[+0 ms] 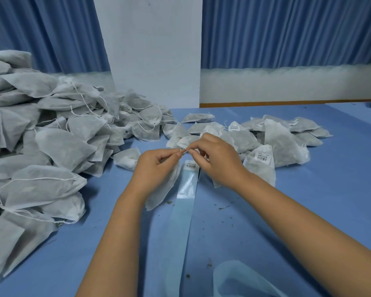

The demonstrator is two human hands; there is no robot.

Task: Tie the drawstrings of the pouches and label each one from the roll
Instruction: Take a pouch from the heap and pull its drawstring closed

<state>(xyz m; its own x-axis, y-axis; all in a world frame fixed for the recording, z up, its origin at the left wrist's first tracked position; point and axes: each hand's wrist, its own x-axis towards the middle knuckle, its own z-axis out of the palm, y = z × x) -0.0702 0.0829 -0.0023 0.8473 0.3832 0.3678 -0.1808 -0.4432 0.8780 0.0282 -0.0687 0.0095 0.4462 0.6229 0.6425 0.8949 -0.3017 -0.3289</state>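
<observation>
Head: L grip (156, 168) & R grip (216, 159) pinch drawstring (183, 150); blue tbl (308, 200), curtains (287, 31), white pillar (150, 50).

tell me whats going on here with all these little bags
A person is tying a pouch shut. The left hand and right hand each pinch the drawstring above it. A big pile with no labels showing lies to the left; labelled pouches lie to the right. The strip runs along the table between the arms, one label at its far end.
</observation>
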